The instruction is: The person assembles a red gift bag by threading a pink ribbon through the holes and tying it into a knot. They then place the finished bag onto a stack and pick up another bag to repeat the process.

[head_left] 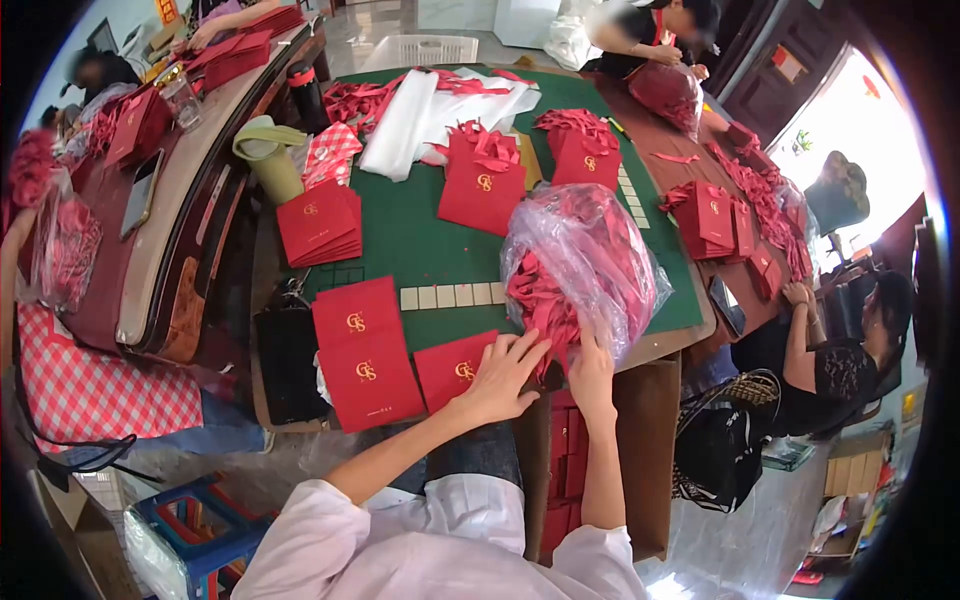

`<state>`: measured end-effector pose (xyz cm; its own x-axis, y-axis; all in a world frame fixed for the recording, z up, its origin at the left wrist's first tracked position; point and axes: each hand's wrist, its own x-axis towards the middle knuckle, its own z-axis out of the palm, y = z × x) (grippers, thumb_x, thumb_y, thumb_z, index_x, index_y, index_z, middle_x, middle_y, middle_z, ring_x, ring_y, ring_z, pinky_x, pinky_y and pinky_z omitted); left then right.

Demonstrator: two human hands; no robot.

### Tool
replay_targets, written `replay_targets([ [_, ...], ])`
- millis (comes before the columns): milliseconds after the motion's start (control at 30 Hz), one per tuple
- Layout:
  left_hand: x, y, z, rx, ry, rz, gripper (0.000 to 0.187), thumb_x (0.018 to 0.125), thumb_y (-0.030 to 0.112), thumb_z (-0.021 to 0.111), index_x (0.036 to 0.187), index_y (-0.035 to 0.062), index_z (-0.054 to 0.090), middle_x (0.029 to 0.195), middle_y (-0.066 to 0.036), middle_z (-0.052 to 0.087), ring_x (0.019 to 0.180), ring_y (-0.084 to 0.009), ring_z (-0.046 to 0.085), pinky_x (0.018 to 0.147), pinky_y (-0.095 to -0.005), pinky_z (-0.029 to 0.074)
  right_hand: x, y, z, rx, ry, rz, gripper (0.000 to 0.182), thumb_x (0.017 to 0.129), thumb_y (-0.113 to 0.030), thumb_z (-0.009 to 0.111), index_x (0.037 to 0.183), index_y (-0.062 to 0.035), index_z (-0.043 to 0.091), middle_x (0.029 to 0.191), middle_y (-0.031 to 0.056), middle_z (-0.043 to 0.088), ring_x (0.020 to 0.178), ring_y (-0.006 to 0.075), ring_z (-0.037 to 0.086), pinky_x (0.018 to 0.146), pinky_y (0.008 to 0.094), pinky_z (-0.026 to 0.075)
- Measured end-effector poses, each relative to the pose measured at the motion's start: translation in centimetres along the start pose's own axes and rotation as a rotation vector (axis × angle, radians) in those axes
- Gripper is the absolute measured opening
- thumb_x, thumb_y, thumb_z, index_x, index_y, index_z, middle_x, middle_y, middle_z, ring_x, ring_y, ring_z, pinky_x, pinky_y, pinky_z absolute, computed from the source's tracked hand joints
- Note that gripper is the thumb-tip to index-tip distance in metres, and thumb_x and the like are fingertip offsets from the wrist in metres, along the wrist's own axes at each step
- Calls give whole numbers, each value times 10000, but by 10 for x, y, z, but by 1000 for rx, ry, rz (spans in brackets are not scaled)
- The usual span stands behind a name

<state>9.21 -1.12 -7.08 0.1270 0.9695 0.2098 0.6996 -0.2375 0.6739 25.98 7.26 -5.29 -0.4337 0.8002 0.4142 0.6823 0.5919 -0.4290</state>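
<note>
A clear plastic bag (620,260) stuffed with red ribbons (545,290) sits on the green table top, its mouth facing me. My left hand (503,378) is open, fingers spread, its fingertips at the ribbons by the bag's mouth. Beneath that hand lies a red paper bag (455,365) with gold lettering, partly covered. My right hand (592,375) is at the bag's front edge, its fingers drawn together on the ribbons; its fingertips are partly hidden. Left of my hands, overlapping red paper bags (368,375) lie flat at the table's near edge.
Stacked red bags (320,225), handled red bags (483,185) and a white plastic roll (400,125) occupy the green table (400,235). Below its edge, an open carton (640,450) holds red bags. Co-workers sit at side tables. A blue stool (195,530) stands lower left.
</note>
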Motion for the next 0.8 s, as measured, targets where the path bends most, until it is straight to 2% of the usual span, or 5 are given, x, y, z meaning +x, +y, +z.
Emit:
replay_targets([
  [167, -76, -11, -34, 86, 173, 66, 712, 711, 262, 824, 1365, 184, 554, 1447, -141, 430, 1279, -388, 396, 1059, -513, 352, -15, -37, -16, 449, 10, 110, 389, 844, 137, 500, 1186, 11, 636, 1156, 190, 634, 1140, 362, 586, 996, 383, 450],
  [200, -97, -16, -41, 142, 214, 11, 680, 709, 265, 825, 1337, 185, 577, 1447, -138, 429, 1275, -386, 403, 1065, -514, 349, -22, -44, -13, 489, -25, 127, 343, 846, 68, 588, 1177, -1, 643, 1114, 174, 644, 1116, 353, 595, 975, 392, 466],
  [367, -172, -42, -75, 286, 283, -234, 706, 676, 293, 848, 1324, 187, 588, 1451, -134, 424, 1314, -391, 379, 1081, -523, 332, -50, -93, 12, 235, -412, -276, 815, 699, -300, 846, 1403, -97, 490, 1416, 152, 470, 1374, 395, 383, 1102, 521, 338],
  [567, -188, -71, -99, 332, 93, -225, 630, 731, 231, 803, 1323, 174, 595, 1476, -139, 414, 1352, -390, 356, 1108, -506, 326, -63, -101, 59, 70, -458, -319, 763, 757, -329, 792, 1409, -87, 478, 1458, 185, 410, 1397, 391, 349, 1132, 532, 296],
  [800, -172, -88, -114, 326, 116, -187, 558, 781, 117, 730, 1317, 117, 575, 1486, -145, 411, 1364, -389, 361, 1131, -496, 305, -42, -113, 79, 34, -371, -288, 690, 819, -343, 743, 1393, -59, 487, 1451, 224, 420, 1385, 393, 369, 1122, 538, 290],
])
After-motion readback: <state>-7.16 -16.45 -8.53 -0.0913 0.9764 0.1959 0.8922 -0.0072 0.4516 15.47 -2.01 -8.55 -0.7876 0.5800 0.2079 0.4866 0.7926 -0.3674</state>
